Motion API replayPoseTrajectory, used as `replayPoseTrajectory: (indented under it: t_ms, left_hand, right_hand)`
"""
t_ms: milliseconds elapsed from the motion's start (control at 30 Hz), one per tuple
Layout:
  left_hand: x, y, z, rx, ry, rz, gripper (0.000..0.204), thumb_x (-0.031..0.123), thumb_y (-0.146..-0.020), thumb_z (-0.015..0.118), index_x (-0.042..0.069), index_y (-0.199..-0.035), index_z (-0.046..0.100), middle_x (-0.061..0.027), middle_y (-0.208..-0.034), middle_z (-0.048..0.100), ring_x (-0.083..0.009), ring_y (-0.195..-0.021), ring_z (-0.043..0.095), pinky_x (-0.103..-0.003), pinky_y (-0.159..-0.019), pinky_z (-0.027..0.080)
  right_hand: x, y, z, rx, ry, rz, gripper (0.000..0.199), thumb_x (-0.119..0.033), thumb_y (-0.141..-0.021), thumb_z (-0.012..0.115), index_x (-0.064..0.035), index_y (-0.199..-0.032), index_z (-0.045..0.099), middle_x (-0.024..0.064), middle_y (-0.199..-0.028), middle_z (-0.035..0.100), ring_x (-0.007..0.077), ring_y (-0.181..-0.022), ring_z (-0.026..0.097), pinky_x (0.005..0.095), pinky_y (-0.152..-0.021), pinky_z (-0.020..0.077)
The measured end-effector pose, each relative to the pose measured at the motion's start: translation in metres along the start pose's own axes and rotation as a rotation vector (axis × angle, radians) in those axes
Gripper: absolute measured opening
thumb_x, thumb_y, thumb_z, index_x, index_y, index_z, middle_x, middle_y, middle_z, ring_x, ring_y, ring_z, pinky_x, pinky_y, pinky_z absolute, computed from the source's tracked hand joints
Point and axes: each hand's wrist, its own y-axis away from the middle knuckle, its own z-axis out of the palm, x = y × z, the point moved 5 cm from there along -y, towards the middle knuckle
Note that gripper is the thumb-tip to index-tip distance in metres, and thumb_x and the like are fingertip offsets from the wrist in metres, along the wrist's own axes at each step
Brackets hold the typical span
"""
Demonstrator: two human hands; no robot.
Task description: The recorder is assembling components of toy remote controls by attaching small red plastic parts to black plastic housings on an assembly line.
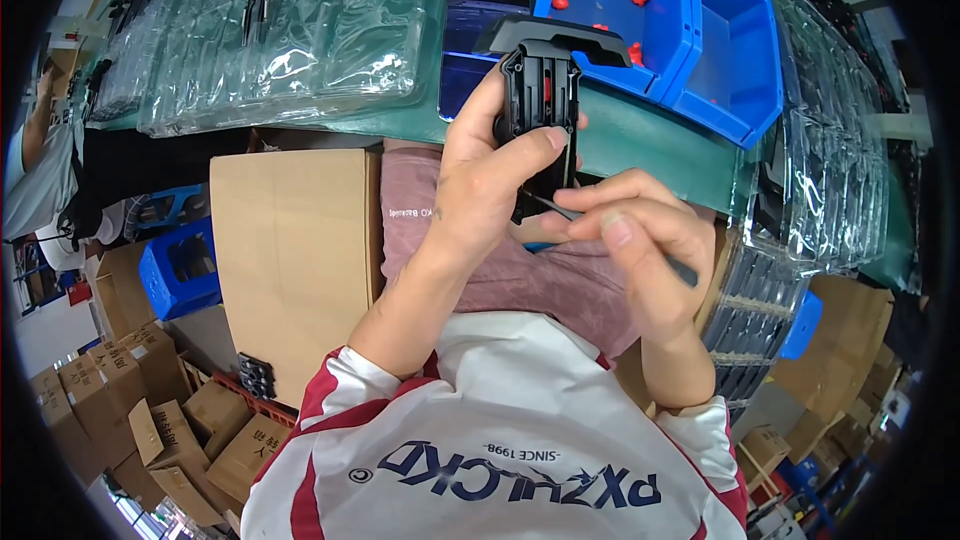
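Note:
My left hand (490,180) grips a black plastic part (540,90) with a wide T-shaped top, holding it upright over the table edge. Red bits show inside its frame. My right hand (640,240) pinches a thin dark tool (560,208) whose tip touches the lower end of the black part. Both forearms rise from the lower edge, over a white and red shirt.
Blue bins (700,50) with small red pieces stand at the back right on the green table (640,150). Clear plastic trays (290,30) cover the back left; stacked trays (830,170) stand at right. A dark phone (480,10) lies behind the part. A cardboard box (290,260) is at left.

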Motion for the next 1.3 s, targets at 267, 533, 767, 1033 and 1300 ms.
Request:
replayPoseTrajectory:
  t_ms: [267, 533, 767, 1033, 1300]
  left_hand:
    - [-0.008, 0.001, 0.004, -0.011, 0.289, -0.157, 0.042, -0.002, -0.081, 0.052, 0.002, -0.123, 0.051, -0.0140, -0.096, 0.066, -0.0189, -0.069, 0.062, -0.026, -0.061, 0.051]
    - [-0.001, -0.001, 0.009, -0.038, 0.304, -0.130, 0.040, -0.002, -0.081, 0.051, 0.001, -0.121, 0.051, -0.0143, -0.095, 0.066, -0.0190, -0.066, 0.062, -0.026, -0.058, 0.052]
    - [-0.005, 0.001, 0.018, -0.035, 0.099, -0.037, 0.043, 0.004, -0.081, 0.055, -0.001, -0.123, 0.048, -0.0188, -0.099, 0.066, -0.0220, -0.068, 0.063, -0.028, -0.059, 0.054]
    - [-0.017, 0.009, 0.049, -0.143, 0.069, -0.151, 0.044, 0.006, -0.084, 0.053, -0.004, -0.126, 0.042, -0.0277, -0.107, 0.062, -0.0324, -0.078, 0.067, -0.035, -0.065, 0.058]
    - [-0.030, 0.020, 0.064, -0.251, 0.049, -0.214, 0.045, 0.000, -0.082, 0.058, -0.004, -0.125, 0.044, -0.0270, -0.109, 0.063, -0.0339, -0.086, 0.068, -0.035, -0.066, 0.058]
  right_hand:
    - [0.004, 0.010, -0.006, -0.087, -0.078, 0.011, 0.015, 0.001, -0.084, 0.059, 0.0079, -0.090, 0.070, 0.0180, -0.102, 0.067, 0.0201, -0.077, 0.062, 0.0271, -0.069, 0.0497]
    - [-0.010, 0.013, 0.005, -0.189, 0.261, -0.316, 0.014, 0.000, -0.082, 0.058, 0.0080, -0.085, 0.069, 0.0195, -0.106, 0.067, 0.0270, -0.081, 0.067, 0.0324, -0.076, 0.0552]
    - [-0.021, 0.013, -0.012, -0.175, 0.112, -0.068, 0.013, 0.001, -0.082, 0.060, 0.0058, -0.088, 0.071, 0.0186, -0.111, 0.067, 0.0252, -0.090, 0.065, 0.0326, -0.082, 0.0523]
    - [-0.108, 0.059, -0.150, 0.244, 0.141, -0.352, 0.037, -0.020, -0.093, 0.045, 0.0083, -0.108, 0.062, 0.0188, -0.068, 0.064, 0.0234, -0.055, 0.061, 0.0230, -0.048, 0.0466]
    - [-0.096, 0.084, -0.408, 0.856, 1.351, 0.073, 0.029, -0.010, -0.091, 0.050, -0.0042, -0.115, 0.065, 0.0055, -0.104, 0.067, 0.0140, -0.069, 0.056, 0.0248, -0.063, 0.0451]
